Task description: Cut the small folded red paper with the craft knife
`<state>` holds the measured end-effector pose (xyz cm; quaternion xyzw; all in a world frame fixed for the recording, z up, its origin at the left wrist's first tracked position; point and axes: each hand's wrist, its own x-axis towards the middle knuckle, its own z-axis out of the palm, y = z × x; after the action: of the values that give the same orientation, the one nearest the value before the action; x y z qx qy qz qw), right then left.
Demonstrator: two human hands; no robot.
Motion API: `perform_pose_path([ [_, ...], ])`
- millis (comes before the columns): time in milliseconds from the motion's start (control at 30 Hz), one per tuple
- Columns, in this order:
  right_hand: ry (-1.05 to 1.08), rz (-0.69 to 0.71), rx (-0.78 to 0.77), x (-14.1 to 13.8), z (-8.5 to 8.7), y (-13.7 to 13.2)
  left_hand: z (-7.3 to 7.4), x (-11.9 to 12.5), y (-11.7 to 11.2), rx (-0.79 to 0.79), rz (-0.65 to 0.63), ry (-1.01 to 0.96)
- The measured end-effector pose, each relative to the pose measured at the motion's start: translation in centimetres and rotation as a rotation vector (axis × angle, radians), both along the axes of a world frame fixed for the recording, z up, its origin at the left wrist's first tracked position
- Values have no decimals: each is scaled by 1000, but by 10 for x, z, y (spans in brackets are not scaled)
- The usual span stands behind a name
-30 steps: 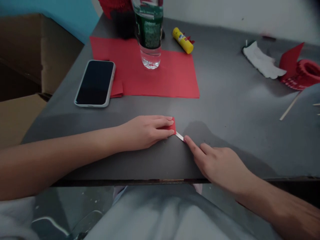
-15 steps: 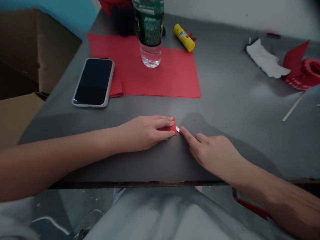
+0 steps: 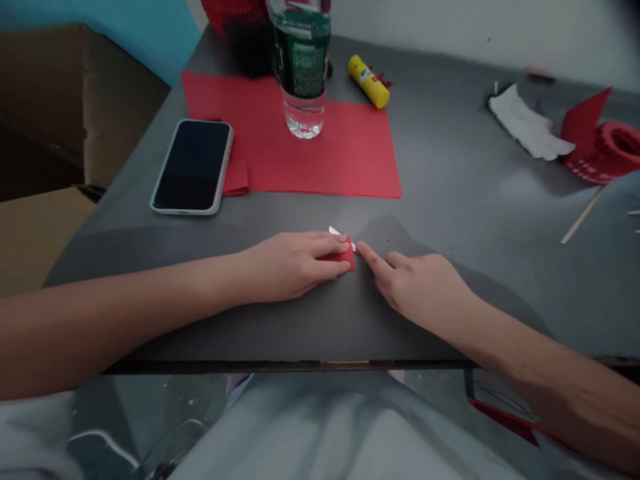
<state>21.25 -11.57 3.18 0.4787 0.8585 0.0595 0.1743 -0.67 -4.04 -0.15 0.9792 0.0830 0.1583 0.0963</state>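
Observation:
My left hand (image 3: 293, 267) lies palm down on the table. Its outstretched fingers press on a small piece of red paper (image 3: 346, 257), most of it hidden beneath them. Just to the right, my right hand (image 3: 413, 280) is curled, with the index finger pointing along a thin, shiny knife blade (image 3: 355, 248). The blade runs slantwise by the paper's right end, and its pale tip shows beyond my left fingertips. Whatever handle the blade has is hidden in my right hand.
Behind my hands lie large red sheets (image 3: 350, 153), with a water bottle (image 3: 303, 73) standing on them. A phone (image 3: 193, 167) overlaps their left side. A yellow glue stick (image 3: 369, 81) lies behind. Far right are a torn white piece (image 3: 527, 123) and a red paper roll (image 3: 617, 143).
The knife blade has moved away from me and left, its tip now showing past my left fingertips. My right hand followed slightly. My left hand stays put.

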Motion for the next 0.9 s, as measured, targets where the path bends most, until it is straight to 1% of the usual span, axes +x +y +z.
perform_pose_path([
  [233, -32, -53, -6, 2, -1, 18, 1, 0, 1, -8, -3, 0],
  [367, -47, -85, -6, 8, 2, 18, 1, 1, 1, 2, 5, -1],
  [467, -40, -86, 29, 20, 2, 14, 3, 2, 2, 4, 5, 5],
  [600, -22, -106, 121, 49, -7, 11, 10, 2, 6, -28, -9, 50],
  [733, 16, -183, 253, 76, -15, 9, 14, 3, 8, -36, -30, 85],
  [800, 86, -235, 292, 81, -14, 8, 13, 3, 7, -1, -29, 68],
  [900, 196, -282, 279, 78, -9, 6, 10, 3, 4, 46, -7, 27],
])
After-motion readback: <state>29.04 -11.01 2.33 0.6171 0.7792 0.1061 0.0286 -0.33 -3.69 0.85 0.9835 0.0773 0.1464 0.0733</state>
